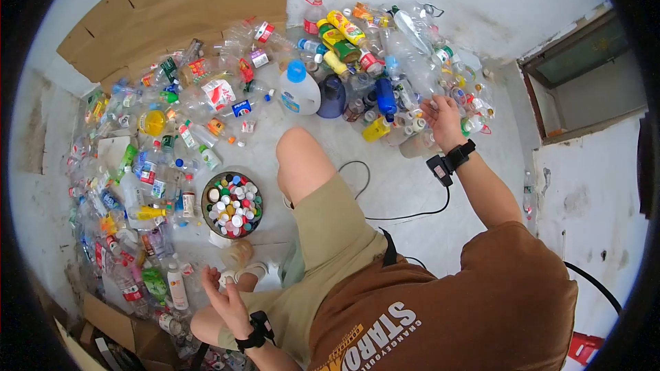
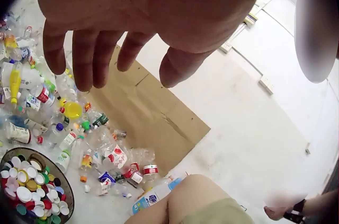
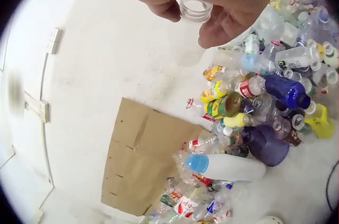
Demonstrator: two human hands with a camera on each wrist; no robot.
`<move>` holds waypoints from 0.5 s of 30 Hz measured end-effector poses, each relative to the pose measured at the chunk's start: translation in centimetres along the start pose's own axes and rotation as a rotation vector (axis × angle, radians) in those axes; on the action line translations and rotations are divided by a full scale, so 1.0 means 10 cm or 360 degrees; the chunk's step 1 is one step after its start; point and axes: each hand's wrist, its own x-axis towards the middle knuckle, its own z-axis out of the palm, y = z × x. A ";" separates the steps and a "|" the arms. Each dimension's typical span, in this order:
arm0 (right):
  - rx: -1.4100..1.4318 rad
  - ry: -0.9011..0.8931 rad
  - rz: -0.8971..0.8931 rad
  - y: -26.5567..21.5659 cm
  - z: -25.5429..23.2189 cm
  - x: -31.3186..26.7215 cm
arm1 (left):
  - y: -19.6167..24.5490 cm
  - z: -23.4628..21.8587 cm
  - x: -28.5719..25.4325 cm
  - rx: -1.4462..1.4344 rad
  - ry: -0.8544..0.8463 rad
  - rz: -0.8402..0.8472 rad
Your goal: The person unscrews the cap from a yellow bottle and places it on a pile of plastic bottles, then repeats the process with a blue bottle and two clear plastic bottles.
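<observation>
My right hand (image 1: 443,120) is stretched out over the pile's right side, fingers curled. In the right wrist view it grips the neck of a clear plastic bottle (image 3: 196,11), whose mouth has no cap and shows between thumb and fingers. From above, the long clear bottle (image 1: 412,58) reaches away from that hand over other bottles. My left hand (image 1: 227,306) hovers above my knee with nothing in it. Its fingers (image 2: 82,59) hang apart, loosely bent, in the left wrist view. Nearby stands a round bowl (image 1: 204,214) full of coloured bottle caps (image 1: 234,206).
Empty plastic bottles (image 1: 148,172) heap along the left wall and back. A white jug with a blue cap (image 1: 300,89) stands before a dark purple container (image 1: 331,96). Brown cardboard (image 1: 199,0) leans on the wall. A black cable (image 1: 412,216) crosses the floor.
</observation>
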 end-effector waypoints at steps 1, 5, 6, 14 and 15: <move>-0.0003 0.0064 0.0018 0.05 -0.01 0.11 | -0.01 0.01 0.00 0.0005 -0.0002 -0.0001; 0.0094 0.0042 0.0015 0.23 0.06 0.62 | 0.01 0.00 0.02 0.0074 -0.0029 -0.0013; 0.0083 0.0022 -0.0012 0.29 0.11 0.79 | 0.00 0.00 0.02 0.0081 -0.0026 -0.0058; -0.0108 0.0003 -0.0277 0.49 0.89 1.99 | -0.11 0.00 0.07 0.0150 -0.0065 -0.0225; -0.0168 0.0002 -0.0290 0.49 0.99 2.10 | -0.06 0.03 0.11 0.0199 -0.0062 -0.0239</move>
